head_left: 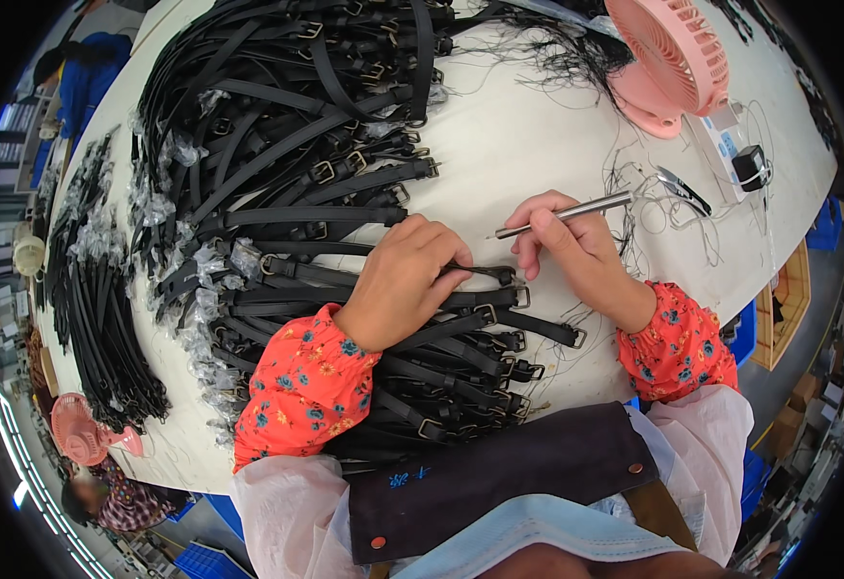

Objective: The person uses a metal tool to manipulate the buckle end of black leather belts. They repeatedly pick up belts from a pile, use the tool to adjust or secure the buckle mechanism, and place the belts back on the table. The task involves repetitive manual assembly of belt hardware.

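My left hand (398, 275) pinches a thin black belt (488, 274) close to its buckle end, above a row of other black belts (461, 362) with metal buckles. Between the thumb and fingers of my right hand (586, 256) is a slim silver pen-shaped metal tool (591, 207). Its thin tip points left, just above the held belt and apart from it. Most of the held belt is hidden under my left hand. A large heap of black belts (277, 125) lies beyond and left of my left hand, some ends wrapped in clear plastic.
A pink fan (668, 58) stands at the far right of the white table (518, 135), near a folding knife (682, 191), loose black threads and a white power strip (719, 154). Another belt bundle (104, 328) and pink fan (84, 429) are at left. Two people are farther off.
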Available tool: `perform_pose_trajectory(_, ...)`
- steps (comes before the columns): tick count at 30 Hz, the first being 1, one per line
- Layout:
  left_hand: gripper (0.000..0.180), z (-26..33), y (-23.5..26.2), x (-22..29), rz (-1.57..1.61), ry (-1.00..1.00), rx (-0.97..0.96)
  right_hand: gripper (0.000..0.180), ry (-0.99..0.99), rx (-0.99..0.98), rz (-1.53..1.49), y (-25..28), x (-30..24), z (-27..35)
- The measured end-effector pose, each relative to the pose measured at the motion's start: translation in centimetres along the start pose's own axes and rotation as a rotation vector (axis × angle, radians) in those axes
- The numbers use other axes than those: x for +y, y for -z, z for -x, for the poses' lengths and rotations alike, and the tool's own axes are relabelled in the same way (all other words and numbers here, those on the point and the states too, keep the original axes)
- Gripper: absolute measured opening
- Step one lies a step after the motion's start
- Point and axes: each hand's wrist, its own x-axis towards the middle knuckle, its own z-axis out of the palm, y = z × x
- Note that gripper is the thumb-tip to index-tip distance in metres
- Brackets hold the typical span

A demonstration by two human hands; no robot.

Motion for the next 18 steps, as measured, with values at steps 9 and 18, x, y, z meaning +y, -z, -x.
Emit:
perform_pose_trajectory(9, 0.017, 0.3, -0.2, -0.1, 0.236, 0.234, -0.039, 0.037, 0.042, -0.020, -0.022, -0.2, 0.1, -0.1)
perform_pose_trajectory(18, 0.016, 0.6, -0.8, -0.2, -0.067, -0.076, 0.005, 0.040, -0.037, -0.054, -0.012, -0.1, -0.2, 0.1)
